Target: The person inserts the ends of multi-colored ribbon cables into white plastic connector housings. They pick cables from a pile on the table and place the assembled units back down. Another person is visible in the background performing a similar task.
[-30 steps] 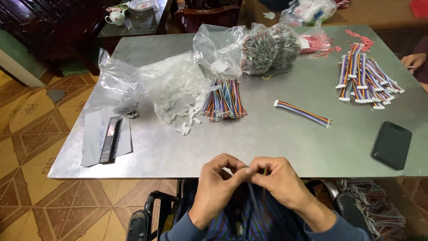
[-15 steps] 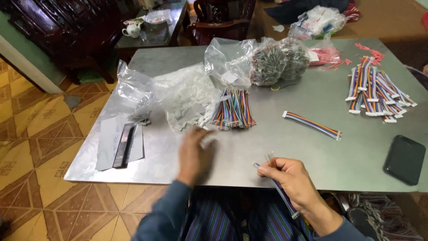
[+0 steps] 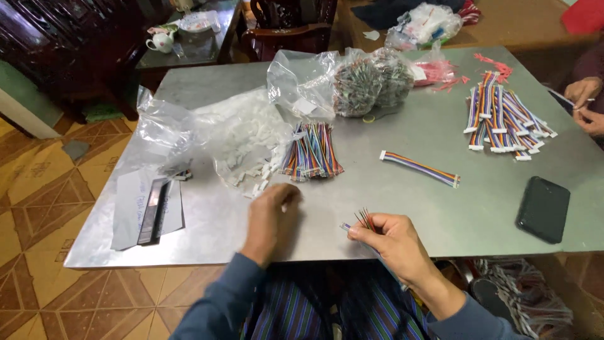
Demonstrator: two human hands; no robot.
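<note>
We see the right hand (image 3: 391, 238) pinching a thin bunch of coloured wires (image 3: 363, 220) between thumb and fingers, just in front of the loose bundle of rainbow wires (image 3: 313, 152) on the metal table (image 3: 402, 132); the left hand (image 3: 269, 214) rests knuckles up, fingers curled, beside the spilled white connectors (image 3: 246, 148) left of that bundle; a black phone (image 3: 543, 208) lies far right of it.

Left hand (image 3: 269, 217) motion-blurred, fingertips unclear; co-worker's hands (image 3: 585, 104) cut by right edge.
</note>
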